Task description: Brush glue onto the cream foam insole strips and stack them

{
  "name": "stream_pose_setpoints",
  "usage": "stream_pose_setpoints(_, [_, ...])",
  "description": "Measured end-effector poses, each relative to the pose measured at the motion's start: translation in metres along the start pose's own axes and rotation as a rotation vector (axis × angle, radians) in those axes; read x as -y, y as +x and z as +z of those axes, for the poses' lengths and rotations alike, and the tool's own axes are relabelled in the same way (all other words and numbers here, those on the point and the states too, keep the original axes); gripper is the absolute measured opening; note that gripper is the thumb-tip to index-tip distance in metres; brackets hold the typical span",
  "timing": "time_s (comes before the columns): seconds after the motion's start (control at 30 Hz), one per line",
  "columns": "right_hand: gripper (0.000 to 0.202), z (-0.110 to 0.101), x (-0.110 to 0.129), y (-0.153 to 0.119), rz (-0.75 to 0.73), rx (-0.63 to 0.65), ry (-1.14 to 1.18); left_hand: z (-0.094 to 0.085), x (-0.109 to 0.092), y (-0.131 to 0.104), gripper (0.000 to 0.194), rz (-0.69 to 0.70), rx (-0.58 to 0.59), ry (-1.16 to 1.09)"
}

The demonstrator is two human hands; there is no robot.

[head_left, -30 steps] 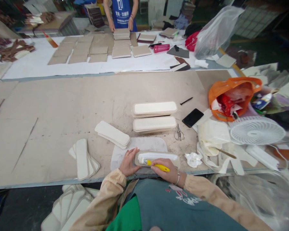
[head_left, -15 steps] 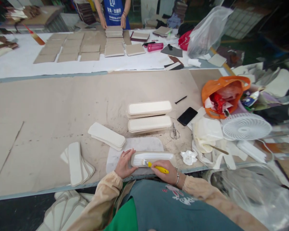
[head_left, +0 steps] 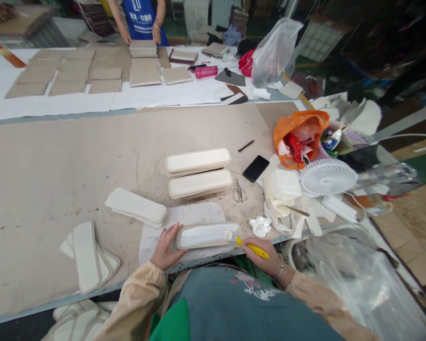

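Note:
A long rounded panel [head_left: 202,236] lies on a pale sheet [head_left: 147,241] at the table's front edge, with white streaks along its face. My left hand [head_left: 167,247] rests at the panel's left end, thumb and fingers spread around it. In my right hand [head_left: 264,253] is a yellow brush [head_left: 257,250], its white-coated bristles touching the panel near its right end. Behind are two stacks of similar panels, the rear stack [head_left: 199,161] and the front stack [head_left: 200,183]. White strips [head_left: 137,206] lie to the left, and more strips [head_left: 87,255] are fanned out nearer the edge.
Scissors [head_left: 240,193], a phone [head_left: 256,168] and a crumpled tissue [head_left: 260,226] lie right of the stacks. Farther right are an orange bag [head_left: 282,130] and a white fan [head_left: 328,177]. Across the table, a person in a blue apron [head_left: 140,19] handles stacked boards [head_left: 144,49].
The brush in my right hand has moved right along the panel, from near its middle to near its right end. The whole view has shifted, so the table's things appear farther left.

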State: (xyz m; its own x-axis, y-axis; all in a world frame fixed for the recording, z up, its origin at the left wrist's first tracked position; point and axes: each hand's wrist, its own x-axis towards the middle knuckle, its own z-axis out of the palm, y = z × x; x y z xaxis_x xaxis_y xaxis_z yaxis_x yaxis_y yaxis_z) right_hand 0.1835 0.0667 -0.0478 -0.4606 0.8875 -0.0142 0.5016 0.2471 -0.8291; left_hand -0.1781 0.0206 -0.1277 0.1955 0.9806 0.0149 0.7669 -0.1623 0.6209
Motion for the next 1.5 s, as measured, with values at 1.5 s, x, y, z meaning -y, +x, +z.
stream_pose_setpoints(1.5, [0.013, -0.02, 0.014, -0.014, 0.017, -0.018, -0.031, -0.003, -0.005, -0.004, 0.103, -0.037, -0.002, -0.076])
